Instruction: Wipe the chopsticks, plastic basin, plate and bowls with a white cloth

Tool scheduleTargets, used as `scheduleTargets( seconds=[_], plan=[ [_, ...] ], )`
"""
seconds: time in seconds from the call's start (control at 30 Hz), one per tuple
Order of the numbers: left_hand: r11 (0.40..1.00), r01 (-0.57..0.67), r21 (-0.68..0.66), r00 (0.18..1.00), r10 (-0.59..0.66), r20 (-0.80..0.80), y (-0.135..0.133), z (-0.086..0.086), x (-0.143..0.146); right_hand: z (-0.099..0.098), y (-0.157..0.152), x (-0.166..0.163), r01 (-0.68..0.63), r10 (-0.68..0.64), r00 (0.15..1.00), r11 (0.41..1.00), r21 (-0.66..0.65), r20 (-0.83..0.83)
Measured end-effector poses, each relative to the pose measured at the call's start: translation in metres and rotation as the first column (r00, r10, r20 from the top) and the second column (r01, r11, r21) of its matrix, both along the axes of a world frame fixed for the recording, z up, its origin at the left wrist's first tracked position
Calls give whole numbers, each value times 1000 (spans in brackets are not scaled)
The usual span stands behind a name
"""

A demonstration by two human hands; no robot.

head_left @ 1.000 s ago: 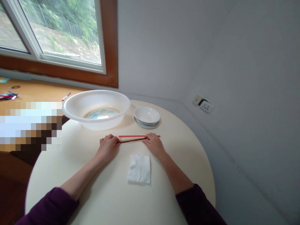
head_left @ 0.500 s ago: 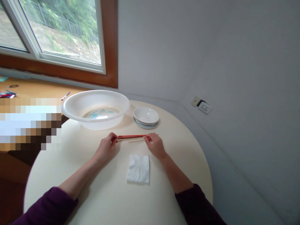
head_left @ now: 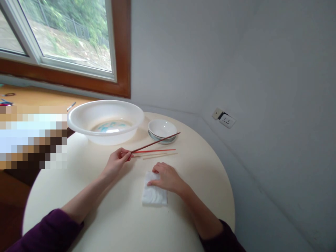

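Between the thumb and fingers of my left hand (head_left: 119,161) is one end of a dark brown chopstick (head_left: 157,141). It slants up to the right, its far end in front of the stacked dishes. A red chopstick (head_left: 157,151) lies on the table beyond that hand. Two pale wooden chopsticks (head_left: 160,156) rest just nearer. My right hand (head_left: 168,176) is over the top right part of a folded white cloth (head_left: 154,196), thumb and fingers apart. Whether its fingertips touch the cloth I cannot tell.
On the round cream table (head_left: 110,220) stand a large translucent basin (head_left: 105,138) with blue marks on its bottom and a white bowl (head_left: 162,128) stacked on another dish. A wooden desk (head_left: 49,96) adjoins at the left. A socket (head_left: 227,120) is on the wall.
My right hand has left the chopsticks and moved down toward me, over the white cloth. In my left hand the brown chopstick has been raised, its far end tilted up.
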State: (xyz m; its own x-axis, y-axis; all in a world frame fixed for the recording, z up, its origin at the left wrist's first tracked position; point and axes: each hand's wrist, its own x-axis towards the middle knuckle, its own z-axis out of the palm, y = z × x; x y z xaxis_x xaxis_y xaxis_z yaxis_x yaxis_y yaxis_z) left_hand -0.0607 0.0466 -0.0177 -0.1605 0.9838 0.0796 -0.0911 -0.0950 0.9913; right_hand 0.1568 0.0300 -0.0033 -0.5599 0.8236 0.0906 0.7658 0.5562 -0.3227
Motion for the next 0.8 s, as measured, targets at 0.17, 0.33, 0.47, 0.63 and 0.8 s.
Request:
scheduleTargets(
  seconds=[0.17,0.33,0.47,0.63,0.8],
  plan=[
    [980,172,-101,953,-140,268,-5,1,2,-4,8,1,82,-99,985,989,-126,-139],
    [941,330,-80,897,-285,338,-8,2,5,-10,17,2,228,-381,751,916,-329,-539],
    [906,418,-71,865,-373,336,-12,3,9,-15,18,-5,-17,-583,385,771,-637,-716],
    [863,500,-70,832,-456,315,-16,4,15,-20,15,-18,-394,-720,155,583,-710,-677],
    [839,538,-87,815,-491,307,-17,7,18,-17,14,-16,-650,-777,159,383,-657,-610]
  ],
)
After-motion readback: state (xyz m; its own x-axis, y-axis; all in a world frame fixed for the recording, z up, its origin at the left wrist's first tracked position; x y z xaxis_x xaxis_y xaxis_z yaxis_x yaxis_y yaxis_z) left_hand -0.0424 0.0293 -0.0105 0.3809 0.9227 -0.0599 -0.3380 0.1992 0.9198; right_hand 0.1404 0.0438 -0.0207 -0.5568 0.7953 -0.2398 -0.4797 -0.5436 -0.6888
